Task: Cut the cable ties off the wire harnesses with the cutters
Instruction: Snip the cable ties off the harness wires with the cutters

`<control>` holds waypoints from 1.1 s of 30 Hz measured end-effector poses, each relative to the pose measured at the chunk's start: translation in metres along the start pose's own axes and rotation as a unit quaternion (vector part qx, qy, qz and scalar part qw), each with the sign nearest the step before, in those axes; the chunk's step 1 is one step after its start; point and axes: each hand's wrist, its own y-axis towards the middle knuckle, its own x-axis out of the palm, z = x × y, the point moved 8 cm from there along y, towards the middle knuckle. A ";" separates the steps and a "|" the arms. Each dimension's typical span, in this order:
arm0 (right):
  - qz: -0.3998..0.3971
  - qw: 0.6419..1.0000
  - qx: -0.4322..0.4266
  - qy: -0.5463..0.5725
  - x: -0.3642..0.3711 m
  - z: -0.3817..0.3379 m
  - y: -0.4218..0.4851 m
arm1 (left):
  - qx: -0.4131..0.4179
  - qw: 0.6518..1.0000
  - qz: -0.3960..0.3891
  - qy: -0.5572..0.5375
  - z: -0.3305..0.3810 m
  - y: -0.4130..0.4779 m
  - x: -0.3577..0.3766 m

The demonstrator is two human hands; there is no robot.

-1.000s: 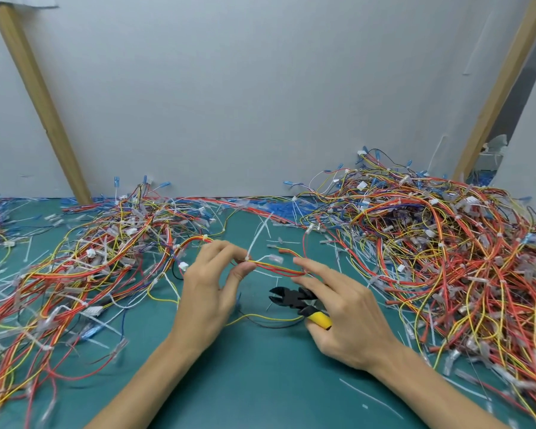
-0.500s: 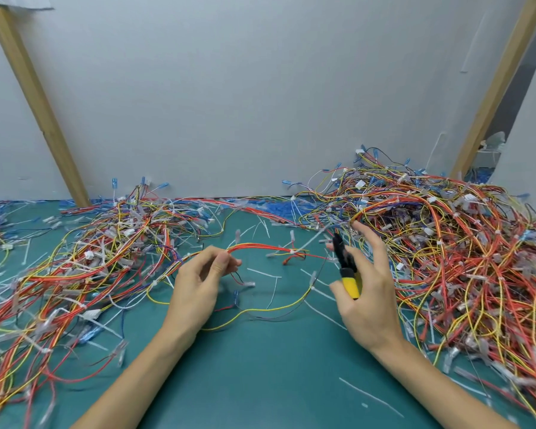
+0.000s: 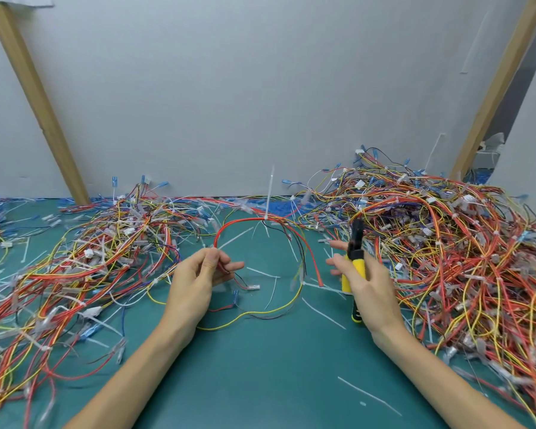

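Teal matting covers the desk (image 3: 260, 382), which backs onto a white wall (image 3: 260, 88) between two slanting wooden posts (image 3: 37, 97). Tangled wiring lies in a left heap (image 3: 90, 258) and a taller right heap (image 3: 446, 243) toward the far edge, with cut tie scraps (image 3: 369, 394) scattered over the bare middle.

A second ago both hands pinched one wire harness (image 3: 239, 222) close together, the cutters lying low under the right palm. Since then the hands have drawn apart. The left hand (image 3: 195, 280) now pinches one end of the harness between thumb and fingertips, and the red strands rise from it in an arch over the middle of the desk. At the top of that arch a white cable tie (image 3: 270, 193) stands upright (its long tail makes it easy to spot). The right hand (image 3: 369, 289) has let go of the wires and grasps the yellow-handled cutters (image 3: 355, 261) nose up, near the right heap, its forefingers stretched loosely toward the arch. The blades are too blurred to judge whether they are parted.

It looks as if the harness has been spread to expose the next tie. That tie is still on, so the coming move would be to bring the blades up to its band without nicking the red insulation beneath.
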 end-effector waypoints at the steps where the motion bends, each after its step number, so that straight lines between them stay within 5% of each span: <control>1: -0.012 1.000 0.024 0.001 0.003 0.006 0.000 | -0.005 1.000 0.001 -0.003 0.000 0.000 0.000; 7: 0.003 0.991 0.124 0.050 -0.001 0.025 -0.003 | -0.014 1.000 0.004 -0.005 -0.001 0.000 0.001; 17: 0.054 0.996 -0.026 0.061 -0.036 -0.016 -0.025 | 0.049 0.998 -0.001 0.048 0.007 -0.003 0.002; 20: 0.011 0.994 -0.030 0.101 -0.030 -0.028 -0.035 | 0.145 0.976 0.021 0.160 0.025 -0.018 0.012; 26: -0.081 0.969 0.138 0.187 -0.008 -0.010 -0.048 | 0.268 0.900 0.001 0.345 0.038 -0.041 0.042; 29: -0.086 0.976 0.157 0.121 -0.014 -0.009 -0.047 | 0.262 0.913 -0.022 0.312 0.035 -0.040 0.044; 33: -0.091 0.987 0.055 -0.123 -0.023 -0.027 -0.044 | 0.232 0.926 -0.059 0.290 0.030 -0.036 0.047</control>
